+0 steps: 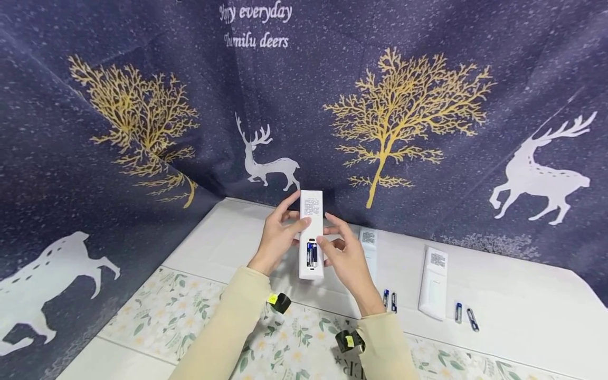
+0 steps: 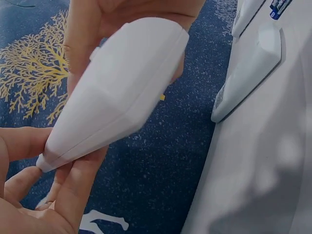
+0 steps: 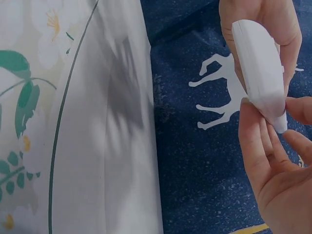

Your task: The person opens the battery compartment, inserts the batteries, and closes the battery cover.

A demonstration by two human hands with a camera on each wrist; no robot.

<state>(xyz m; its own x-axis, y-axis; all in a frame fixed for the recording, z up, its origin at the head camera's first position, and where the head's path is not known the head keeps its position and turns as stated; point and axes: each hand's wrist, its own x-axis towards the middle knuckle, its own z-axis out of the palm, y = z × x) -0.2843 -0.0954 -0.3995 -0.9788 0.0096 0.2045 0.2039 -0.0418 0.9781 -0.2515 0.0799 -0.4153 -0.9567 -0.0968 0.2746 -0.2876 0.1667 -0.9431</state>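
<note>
A white remote control [image 1: 311, 229] is held upright in front of me, its back towards the head camera. Its battery compartment is uncovered, and two blue-and-silver batteries [image 1: 312, 254] lie side by side in it. My left hand [image 1: 277, 235] grips the remote's left side, thumb across the back and fingers behind. On the other side my right hand [image 1: 345, 256] pinches the remote's edge, its thumb beside the compartment's upper end. Both wrist views show the remote [image 2: 117, 87] [image 3: 261, 63] end-on between the hands, with the compartment hidden.
On the white table [image 1: 518, 285] lie another white remote [image 1: 433, 285] and a pale one [image 1: 369, 243] partly behind my right hand. Loose batteries [image 1: 393, 302] [image 1: 458, 312] lie near them. A floral cloth [image 1: 285, 338] covers the front; a dark blue deer-print curtain [image 1: 304, 89] hangs behind.
</note>
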